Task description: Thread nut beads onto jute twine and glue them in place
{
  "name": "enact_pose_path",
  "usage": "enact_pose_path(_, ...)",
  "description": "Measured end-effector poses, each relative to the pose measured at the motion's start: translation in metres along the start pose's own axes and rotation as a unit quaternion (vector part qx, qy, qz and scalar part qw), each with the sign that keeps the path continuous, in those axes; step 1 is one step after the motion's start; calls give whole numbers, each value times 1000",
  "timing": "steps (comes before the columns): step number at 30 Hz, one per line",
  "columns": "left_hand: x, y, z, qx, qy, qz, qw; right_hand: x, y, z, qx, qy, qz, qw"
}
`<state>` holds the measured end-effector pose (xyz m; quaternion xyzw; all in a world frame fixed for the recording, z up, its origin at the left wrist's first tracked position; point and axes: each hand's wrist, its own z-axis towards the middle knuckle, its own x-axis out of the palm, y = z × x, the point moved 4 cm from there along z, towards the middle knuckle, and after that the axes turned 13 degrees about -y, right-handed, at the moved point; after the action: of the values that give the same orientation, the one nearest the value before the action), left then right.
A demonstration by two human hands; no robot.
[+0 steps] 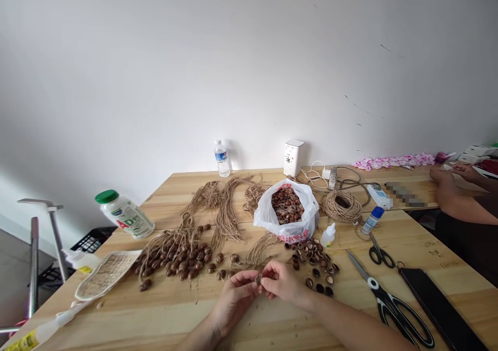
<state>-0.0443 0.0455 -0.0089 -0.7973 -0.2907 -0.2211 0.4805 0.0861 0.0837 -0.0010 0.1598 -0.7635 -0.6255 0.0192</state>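
Observation:
My left hand (234, 296) and my right hand (282, 282) meet over the wooden table (249, 314), fingers pinched together on a small brown nut shell (258, 278). Loose nut shells (314, 263) lie just right of my right hand. Several brown shells strung on jute cords (177, 255) lie to the left. A white plastic bag (287, 216) full of shells stands behind my hands. Cut jute cords (225, 206) are spread behind the strung shells.
Large scissors (389, 302), small scissors (379, 252), a black phone (439, 312), a twine coil (342, 206), glue bottles (329, 235), a water bottle (222, 159), a green-capped bottle (124, 214) and a woven tray (107, 273) are about. Another person's hands (455, 174) rest far right.

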Motion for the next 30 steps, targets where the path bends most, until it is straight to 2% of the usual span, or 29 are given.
enact_pose_path(15,0,2,-5,-18,-41,15,999,0,-2,-5,15,6,30,999)
enact_pose_path(23,-3,6,1,-8,-26,-1,1000,1,-4,-1,31,-1,32,999)
enact_pose_path(30,-5,3,1,-5,-7,2,1000,2,-2,-1,9,2,17,1000)
